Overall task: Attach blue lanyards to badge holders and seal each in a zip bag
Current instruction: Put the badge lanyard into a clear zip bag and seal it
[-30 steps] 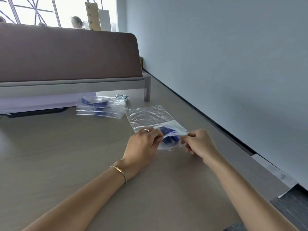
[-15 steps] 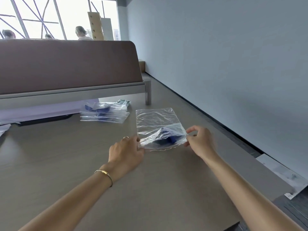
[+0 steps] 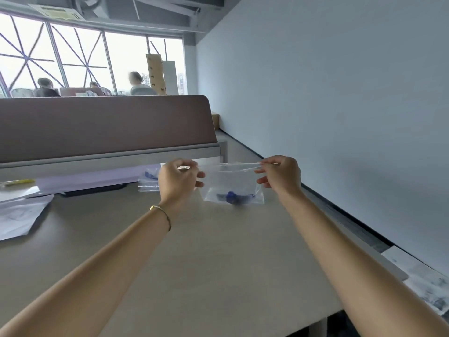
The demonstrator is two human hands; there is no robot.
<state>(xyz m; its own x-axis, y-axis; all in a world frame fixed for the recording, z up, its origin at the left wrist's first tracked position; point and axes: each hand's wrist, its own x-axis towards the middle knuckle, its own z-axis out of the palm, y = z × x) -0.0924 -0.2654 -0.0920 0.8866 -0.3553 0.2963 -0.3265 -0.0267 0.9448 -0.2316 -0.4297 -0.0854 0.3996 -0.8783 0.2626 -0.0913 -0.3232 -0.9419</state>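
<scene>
Zip bag: the zip bag (image 3: 233,183) hung upright above the table (image 3: 194,251), held by its top edge between both hands.
Left hand: the left hand (image 3: 178,180) pinched the left top corner with curled fingers.
Right hand: the right hand (image 3: 281,175) pinched the right top corner.
Contents: the blue lanyard (image 3: 234,197) lay bunched at the bottom; the badge holder could not be made out.
Advice: I judged the seal was best closed by keeping the strip taut and pressing along it from one end.
Finished bags: a pile (image 3: 148,182) lay behind the left hand.
</scene>
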